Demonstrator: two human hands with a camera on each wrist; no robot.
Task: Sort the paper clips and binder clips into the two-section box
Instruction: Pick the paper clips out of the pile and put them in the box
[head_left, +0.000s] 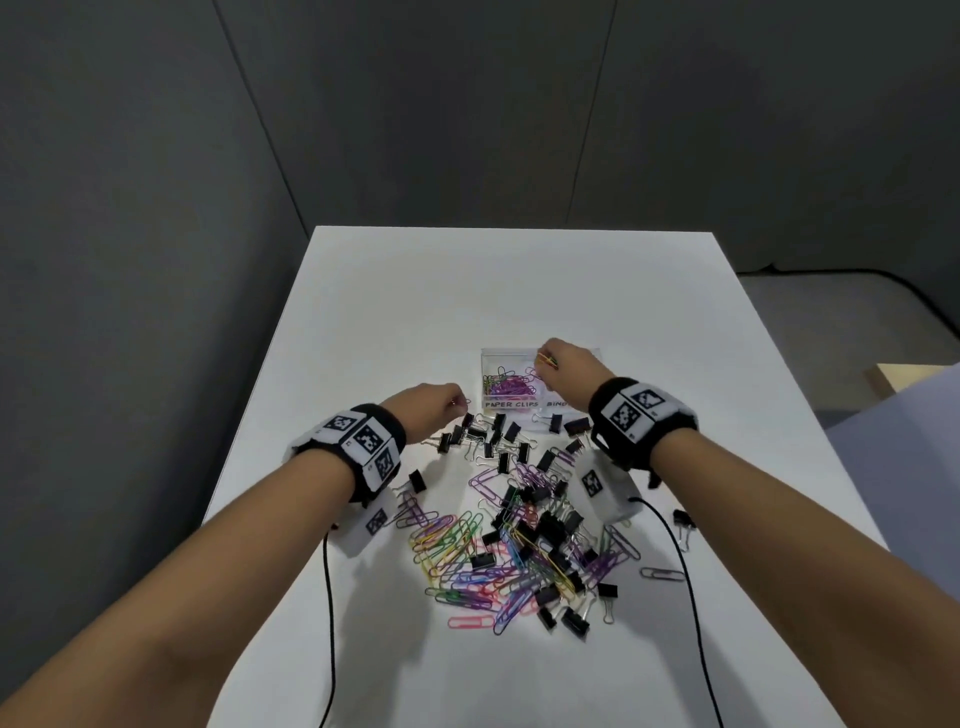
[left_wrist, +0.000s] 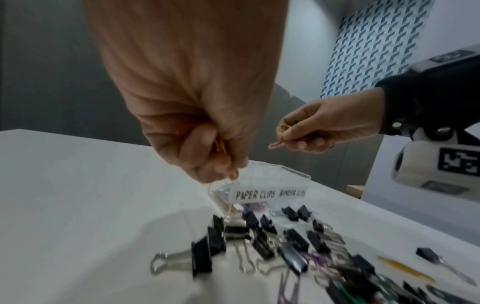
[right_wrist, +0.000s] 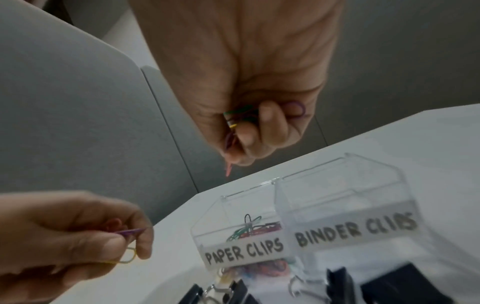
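Observation:
A clear two-section box (head_left: 491, 358) (left_wrist: 291, 179) (right_wrist: 350, 207) stands on the white table, labelled PAPER CLIPS on the left and BINDER CLIPS on the right. Coloured paper clips (head_left: 506, 387) (right_wrist: 257, 228) lie in the left section; the right section looks empty. My right hand (head_left: 563, 364) (right_wrist: 249, 131) (left_wrist: 311, 133) hovers above the box and pinches a bunch of coloured paper clips (right_wrist: 237, 119) (left_wrist: 283, 131). My left hand (head_left: 441, 408) (left_wrist: 207, 152) (right_wrist: 78, 232), just left of the box, holds a few paper clips (right_wrist: 127, 255) (left_wrist: 223, 148). A mixed pile of paper clips (head_left: 467, 551) and black binder clips (head_left: 540, 525) (left_wrist: 207, 246) lies nearer me.
The table's (head_left: 519, 291) far half is bare white surface. Two black cables (head_left: 328, 597) run from my wrist cameras across the near table. A stray binder clip (head_left: 683, 519) and a grey paper clip (head_left: 661, 573) lie at the right. Grey walls surround the table.

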